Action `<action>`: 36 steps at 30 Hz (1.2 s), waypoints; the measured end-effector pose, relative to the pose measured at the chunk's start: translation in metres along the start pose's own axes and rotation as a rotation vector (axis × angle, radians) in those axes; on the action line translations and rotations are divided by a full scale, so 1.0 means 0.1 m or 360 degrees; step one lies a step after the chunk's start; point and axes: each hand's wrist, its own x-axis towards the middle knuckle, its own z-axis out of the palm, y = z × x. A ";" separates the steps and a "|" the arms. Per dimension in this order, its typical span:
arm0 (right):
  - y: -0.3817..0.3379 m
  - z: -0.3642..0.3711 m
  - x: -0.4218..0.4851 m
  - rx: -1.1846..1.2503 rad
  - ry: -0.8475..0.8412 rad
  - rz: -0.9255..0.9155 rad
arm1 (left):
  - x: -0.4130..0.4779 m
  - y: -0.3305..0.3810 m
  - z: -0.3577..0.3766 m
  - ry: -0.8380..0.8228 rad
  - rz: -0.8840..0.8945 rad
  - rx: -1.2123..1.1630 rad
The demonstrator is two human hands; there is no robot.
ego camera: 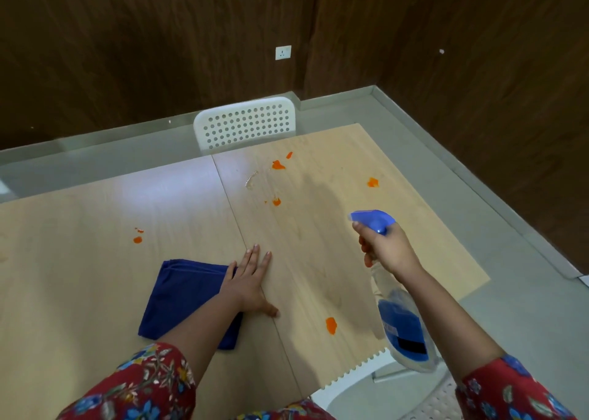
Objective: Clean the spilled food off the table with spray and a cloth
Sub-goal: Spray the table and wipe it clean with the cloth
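Several orange food blobs lie on the light wooden table (95, 228): one near the front (330, 325), one at the left (137, 239), others in the middle (276, 201) and at the far side (278, 164), plus one at the right (372, 182). A wet clear smear (250, 179) shows beside them. My right hand (387, 249) is shut on a clear spray bottle (404, 320) of blue liquid, held above the table's right part, its blue nozzle (371, 218) aimed left and away. My left hand (250, 281) lies flat with fingers spread, partly on a folded dark blue cloth (178, 298).
A white perforated chair (245, 126) stands behind the table's far edge. Another white chair (424, 397) sits below the near right corner. Grey floor surrounds the table on the right, with dark wood walls beyond.
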 end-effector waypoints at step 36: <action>0.97 -0.46 -0.96 -0.0680 0.0709 0.0476 | -0.47 0.15 0.39 0.0260 0.0083 0.0248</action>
